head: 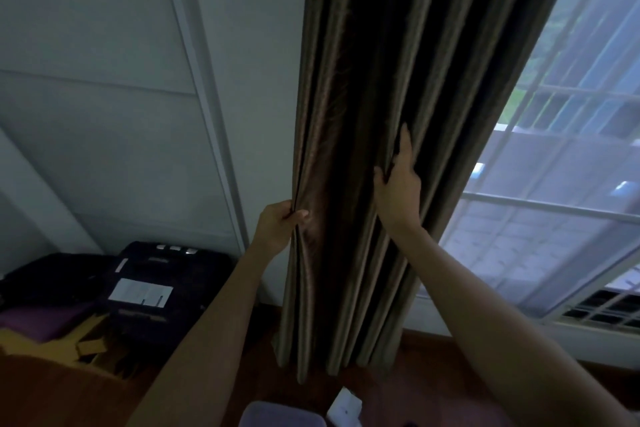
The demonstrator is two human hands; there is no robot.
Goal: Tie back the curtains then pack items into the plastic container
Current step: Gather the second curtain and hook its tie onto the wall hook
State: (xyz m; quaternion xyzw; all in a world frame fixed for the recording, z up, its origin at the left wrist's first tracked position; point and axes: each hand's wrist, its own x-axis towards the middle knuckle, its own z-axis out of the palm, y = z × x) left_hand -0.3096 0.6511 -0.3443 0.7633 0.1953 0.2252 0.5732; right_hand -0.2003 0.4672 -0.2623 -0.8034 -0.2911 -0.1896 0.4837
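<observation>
In the head view, a dark brown pleated curtain (374,135) hangs gathered into a narrow column between a pale wall panel (104,87) on the left and a barred window (554,204) on the right, its hem just above the wooden floor (408,388). The left hand (278,227) is closed on the curtain's left edge, thumb in front and fingers tucked behind the fold. The right hand (398,187) lies on the right-hand pleats with fingers spread narrowly, curling into the folds rather than clamped shut. No tie-back cord or hook is visible, so the tying itself looks not yet begun; this appears to be the gathering step. To do it well, both hands should press the pleats together evenly at one height, keeping the folds stacked so none slips out, then one hand should hold the whole bundle while the other fetches the tie. At the bottom edge, the rim of a pale lilac plastic container (282,414) shows on the floor with a small white object (346,407) just beside it; dark bags (149,288) sit at lower left. Packing has not started.
</observation>
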